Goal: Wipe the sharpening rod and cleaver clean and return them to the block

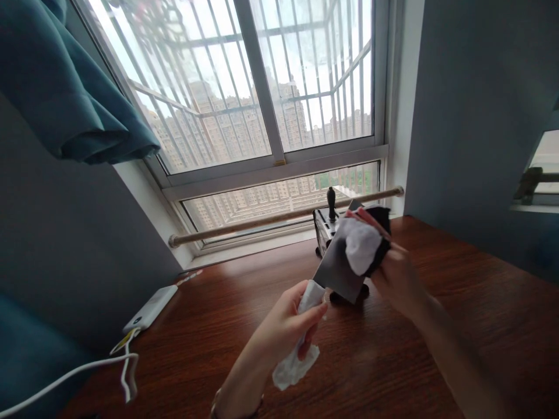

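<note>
My left hand (293, 317) is closed round the handle of a cleaver, with white tissue-like wrapping (311, 295) around the handle and a loose piece (293, 371) hanging below. The wide grey blade of the cleaver (334, 269) points up and away to the right. A bunched cloth (361, 247), white with black and red parts, lies against the blade in my right hand (400, 282), which is blurred but closed on it. Behind the blade stands a shiny knife holder (322, 231), partly hidden, with a dark handle (331, 202) sticking up from it.
The brown wooden tabletop (209, 326) meets a window with a wooden rail (279, 217) across its lower part. At the left edge lies a white box-shaped device (152, 307) with white cables (70, 372). A blue curtain (74, 105) hangs upper left.
</note>
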Action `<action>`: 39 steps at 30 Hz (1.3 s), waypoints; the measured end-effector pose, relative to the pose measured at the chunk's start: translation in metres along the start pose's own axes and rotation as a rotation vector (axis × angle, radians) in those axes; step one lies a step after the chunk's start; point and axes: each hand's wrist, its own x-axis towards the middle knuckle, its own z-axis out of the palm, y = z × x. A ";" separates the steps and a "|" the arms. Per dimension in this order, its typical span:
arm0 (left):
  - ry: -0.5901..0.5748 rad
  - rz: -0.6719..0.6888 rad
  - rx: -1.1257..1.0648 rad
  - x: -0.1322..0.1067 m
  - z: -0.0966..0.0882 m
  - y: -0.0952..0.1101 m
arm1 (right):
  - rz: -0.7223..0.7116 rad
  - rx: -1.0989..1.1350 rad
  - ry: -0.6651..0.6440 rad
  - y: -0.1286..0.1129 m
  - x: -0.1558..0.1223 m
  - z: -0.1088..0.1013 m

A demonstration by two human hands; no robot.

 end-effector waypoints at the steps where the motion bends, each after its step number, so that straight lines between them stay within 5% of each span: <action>1: -0.003 -0.003 0.028 -0.002 0.003 -0.001 | -0.062 0.024 -0.134 -0.009 0.000 0.008; 5: 0.043 -0.003 0.157 -0.011 0.007 -0.005 | -0.118 -0.026 -0.360 -0.022 0.000 0.030; 18: 0.014 -0.039 0.432 -0.026 0.010 0.003 | 0.182 -0.099 0.173 0.077 -0.003 0.002; 24: 0.040 -0.004 0.526 -0.026 0.011 0.008 | 0.269 -0.206 0.238 0.083 -0.005 -0.006; 32: 0.066 -0.006 0.349 -0.022 0.015 -0.002 | 0.374 -0.248 0.289 0.086 -0.006 -0.002; 36: 0.102 0.006 0.284 -0.020 0.015 0.001 | 0.447 -0.151 0.292 0.083 -0.007 0.006; 39: 0.116 0.017 0.288 -0.018 0.018 0.001 | 0.549 0.049 0.426 0.077 -0.003 0.011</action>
